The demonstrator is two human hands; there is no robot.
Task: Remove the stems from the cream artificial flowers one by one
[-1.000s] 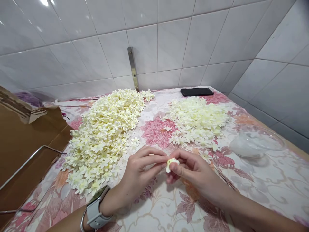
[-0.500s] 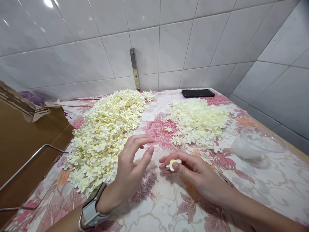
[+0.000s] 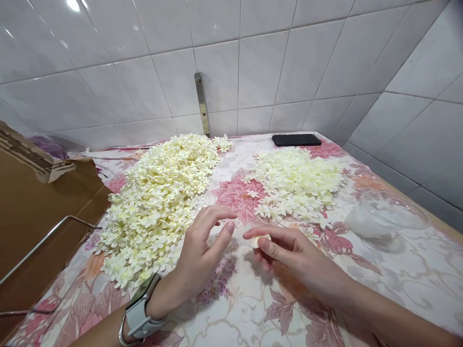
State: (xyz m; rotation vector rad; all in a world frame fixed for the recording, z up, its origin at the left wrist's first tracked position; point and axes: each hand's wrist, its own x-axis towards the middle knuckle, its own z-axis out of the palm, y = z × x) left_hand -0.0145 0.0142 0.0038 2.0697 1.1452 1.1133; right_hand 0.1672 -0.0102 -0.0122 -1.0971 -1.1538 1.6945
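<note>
Clock centre: lay between left hand and right hand, over the surface.
Flower: sat in the right hand.
Left flower heap: lay toward ten o'clock.
Right flower heap: lay toward one o'clock.
Phone: lay at one, behind that heap.
Container: sat between two and three.
Cardboard: stood toward nine.

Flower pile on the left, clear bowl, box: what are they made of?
Flower pile: probably matte synthetic, foam or fabric; petals look thick, uniform.
Clear bowl: glossy plastic or glass, can't tell which; see-through rim.
Box: matte brown, likely cardboard; torn edge looks papery.
</note>
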